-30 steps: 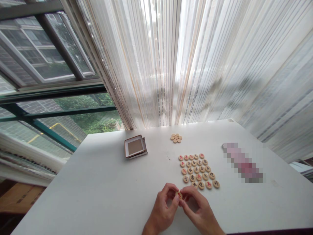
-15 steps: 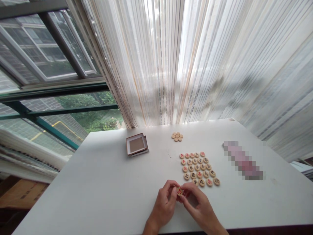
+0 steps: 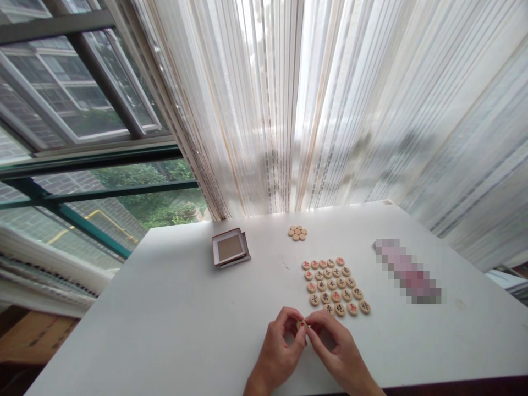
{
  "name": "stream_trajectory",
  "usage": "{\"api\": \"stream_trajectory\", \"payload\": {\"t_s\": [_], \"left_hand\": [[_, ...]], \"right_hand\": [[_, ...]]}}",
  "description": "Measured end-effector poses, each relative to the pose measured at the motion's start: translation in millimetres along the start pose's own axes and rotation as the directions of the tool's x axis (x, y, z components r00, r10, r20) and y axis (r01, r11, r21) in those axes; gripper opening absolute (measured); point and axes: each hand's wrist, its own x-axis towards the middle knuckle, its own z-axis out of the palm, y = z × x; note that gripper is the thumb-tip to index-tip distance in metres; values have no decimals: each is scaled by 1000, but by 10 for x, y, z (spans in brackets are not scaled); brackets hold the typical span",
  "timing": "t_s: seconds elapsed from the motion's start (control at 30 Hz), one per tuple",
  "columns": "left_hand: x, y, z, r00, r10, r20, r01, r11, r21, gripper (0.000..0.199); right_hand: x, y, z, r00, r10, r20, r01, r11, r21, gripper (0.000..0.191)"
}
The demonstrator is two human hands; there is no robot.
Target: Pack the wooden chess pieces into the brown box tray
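Note:
Between my two hands, near the front of the white table (image 3: pixel 173 330), is a round wooden Chinese chess piece (image 3: pixel 301 325) with a trace of red on its face. My left hand (image 3: pixel 280 346) pinches it from the left, the thumb covering much of it. From the right, the fingertips of my right hand (image 3: pixel 336 346) close on its edge. Just beyond my hands lie rows of Chinese chess pieces (image 3: pixel 332 285), lettered in red or black, the nearest row partly hidden by my right hand.
A small cluster of blank-faced wooden discs (image 3: pixel 297 233) lies farther back. An open shallow box (image 3: pixel 230 248) sits at the back left, and a pixelated pinkish object (image 3: pixel 406 270) at the right. Striped curtains (image 3: pixel 284 110) hang behind the table.
My left thumb has moved over the chess piece's face, and its red character is now mostly covered. The piece has turned a little between my fingers. The rows lie as before.

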Motion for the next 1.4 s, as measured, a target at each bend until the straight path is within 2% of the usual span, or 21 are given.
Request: {"api": "stream_trajectory", "payload": {"t_s": [0.33, 0.5, 0.63, 0.8, 0.9, 1.03, 1.13, 1.4], "left_hand": [[20, 7, 11, 998, -48, -44, 47, 999, -24, 24], [35, 57, 14, 996, -26, -86, 28, 999, 18, 24], [51, 79, 33, 997, -6, -72, 13, 996, 91, 21], [124, 158, 75, 999, 28, -30, -23, 987, 162, 16], [202, 227, 103, 999, 44, -6, -42, 976, 215, 13], [288, 243, 140, 997, 72, -8, -64, 924, 378, 10], [319, 188, 170, 994, 100, -35, -71, 872, 484, 7], [349, 140, 234, 984, 180, 1, -145, 786, 601, 8]], "right_hand": [[-19, 18, -10, 1000, 7, -23, -7, 1000, -15, 15], [-86, 53, -119, 991, -66, -116, 53, 992, -111, 12], [-79, 168, -493, 959, -128, -251, 59, 962, -267, 12], [-61, 451, -1101, 919, -55, -390, -117, 908, -403, 22], [-77, 633, -1307, 899, -7, -438, -193, 892, -410, 28], [-67, 738, -1354, 890, 73, -451, -272, 878, -393, 31], [-44, 719, -1325, 896, 80, -436, -277, 869, -411, 32], [-50, 731, -1323, 888, 96, -449, -301, 860, -411, 33]]}}
